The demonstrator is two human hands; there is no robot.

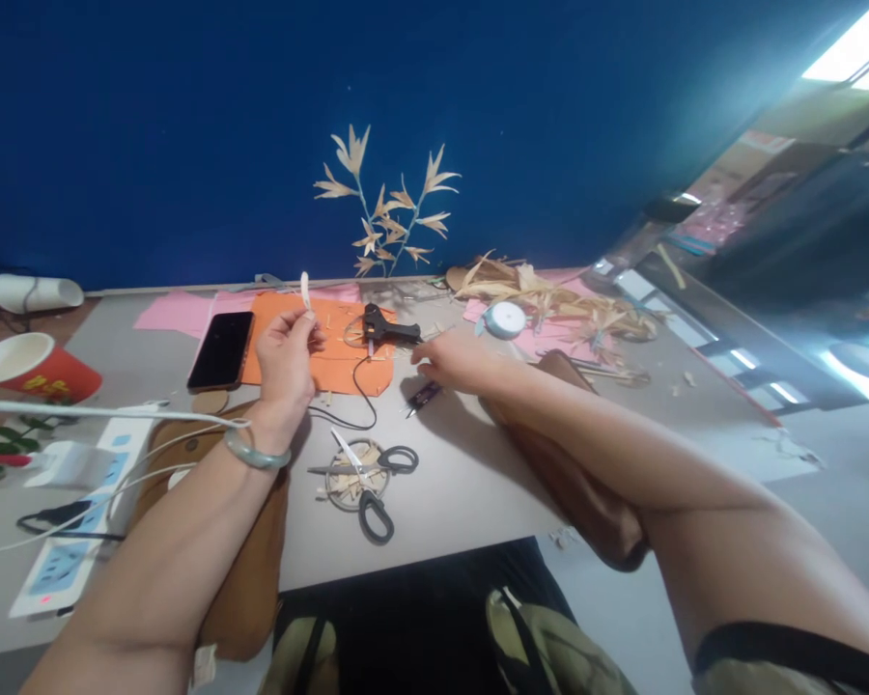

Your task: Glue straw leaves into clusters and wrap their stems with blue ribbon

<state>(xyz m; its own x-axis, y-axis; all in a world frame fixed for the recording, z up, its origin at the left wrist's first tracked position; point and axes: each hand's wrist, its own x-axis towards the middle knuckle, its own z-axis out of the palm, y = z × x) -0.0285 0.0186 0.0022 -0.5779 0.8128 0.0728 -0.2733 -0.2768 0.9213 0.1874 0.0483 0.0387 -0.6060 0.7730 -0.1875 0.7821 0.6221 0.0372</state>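
My left hand (pixel 288 352) is raised over the orange sheet (pixel 337 372) and pinches a small pale leaf-shaped strip (pixel 305 290) upright between thumb and fingers. A pale green bangle (pixel 255 451) circles that wrist. My right hand (pixel 450 364) reaches forward across the grey table (pixel 470 483), fingers curled, close to the black glue gun (pixel 389 328) and above a small dark tool (pixel 424 396). Whether the right hand touches or holds anything is hidden.
Black-handled scissors (pixel 374 483) lie open on a round woven disc. A black phone (pixel 221 349), a red paper cup (pixel 35 368), a white power strip (pixel 79 521) with cables, a white tape roll (pixel 505 319), dried straw leaves (pixel 572 304) and a straw branch (pixel 387 217) surround the work area.
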